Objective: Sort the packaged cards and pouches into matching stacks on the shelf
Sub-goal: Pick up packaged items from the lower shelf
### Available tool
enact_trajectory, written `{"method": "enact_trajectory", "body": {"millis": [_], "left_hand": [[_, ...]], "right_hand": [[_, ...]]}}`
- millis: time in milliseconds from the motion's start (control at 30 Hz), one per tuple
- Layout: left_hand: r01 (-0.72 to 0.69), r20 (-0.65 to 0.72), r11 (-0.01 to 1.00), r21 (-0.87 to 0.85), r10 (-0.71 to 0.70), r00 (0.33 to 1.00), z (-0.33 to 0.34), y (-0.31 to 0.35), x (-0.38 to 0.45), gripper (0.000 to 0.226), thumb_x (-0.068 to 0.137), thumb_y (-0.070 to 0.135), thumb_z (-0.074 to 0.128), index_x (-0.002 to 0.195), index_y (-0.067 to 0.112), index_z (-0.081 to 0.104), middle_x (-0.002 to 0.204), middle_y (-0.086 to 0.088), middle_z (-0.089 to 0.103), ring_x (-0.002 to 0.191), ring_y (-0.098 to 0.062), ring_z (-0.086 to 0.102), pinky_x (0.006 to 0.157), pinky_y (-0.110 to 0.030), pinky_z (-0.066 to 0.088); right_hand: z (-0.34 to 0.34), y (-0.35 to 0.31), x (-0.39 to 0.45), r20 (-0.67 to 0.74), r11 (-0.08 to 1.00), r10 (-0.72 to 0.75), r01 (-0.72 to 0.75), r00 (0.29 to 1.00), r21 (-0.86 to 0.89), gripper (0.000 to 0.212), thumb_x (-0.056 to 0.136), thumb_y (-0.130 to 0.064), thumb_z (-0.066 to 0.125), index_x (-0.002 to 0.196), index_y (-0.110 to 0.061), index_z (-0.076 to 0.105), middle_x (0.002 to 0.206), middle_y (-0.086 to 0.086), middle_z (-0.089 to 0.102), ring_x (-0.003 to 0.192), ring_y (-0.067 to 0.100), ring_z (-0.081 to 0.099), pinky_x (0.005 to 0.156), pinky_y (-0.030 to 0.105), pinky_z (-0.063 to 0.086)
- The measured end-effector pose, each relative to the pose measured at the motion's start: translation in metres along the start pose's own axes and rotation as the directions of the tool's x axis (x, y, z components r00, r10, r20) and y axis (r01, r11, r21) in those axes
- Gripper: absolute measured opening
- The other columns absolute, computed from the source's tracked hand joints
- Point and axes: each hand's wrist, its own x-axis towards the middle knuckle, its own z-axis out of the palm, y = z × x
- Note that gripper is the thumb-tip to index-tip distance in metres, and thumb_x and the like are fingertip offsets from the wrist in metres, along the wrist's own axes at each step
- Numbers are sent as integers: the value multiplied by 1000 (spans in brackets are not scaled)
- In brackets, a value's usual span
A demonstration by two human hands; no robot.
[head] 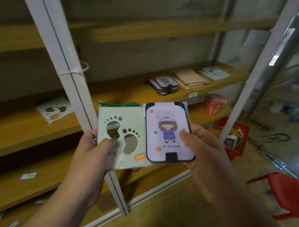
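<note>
Footprint card (121, 138): pale mint, two foot-shaped cutouts, orange tag at its lower right corner, green strip along its top edge. Pouch (168, 132): lilac, black trim and tab, cartoon child in purple coat and hat. Shelf (27, 130): yellow-tan boards, white posts. Stack (191, 78) near shelf's right edge: pink check. Basket (239, 147): red. Tin (214, 104): red.

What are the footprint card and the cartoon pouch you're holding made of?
The footprint card looks like stiff matte paperboard with cut-out holes. The cartoon pouch looks like printed faux leather or plastic with dark stitched edging, though that's uncertain. Glare at both edges suggests clear plastic sleeves.
</note>
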Motion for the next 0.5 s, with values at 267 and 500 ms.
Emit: {"method": "enact_trajectory", "body": {"millis": [267, 500], "left_hand": [[-28, 34, 993, 111, 24, 999, 72, -31, 56, 28, 91, 16, 67, 114, 28, 56, 98, 5, 78, 85, -17, 77, 58, -31, 60], [-12, 41, 998, 69, 9, 999, 120, -44, 142, 30, 92, 13, 65, 115, 28, 55, 102, 2, 79, 87, -22, 77, 71, -44, 63]], "right_hand": [[-66, 9, 33, -145, 998, 47, -42, 988, 38, 38, 60, -49, 78, 93, -30, 78, 100, 4, 78, 96, 29, 74, 89, 58, 56], [-107, 1, 120, -164, 996, -8, -7, 986, -88, 19, 83, -40, 69, 99, -34, 77, 103, 1, 79, 95, 21, 75, 77, 37, 59]]}}
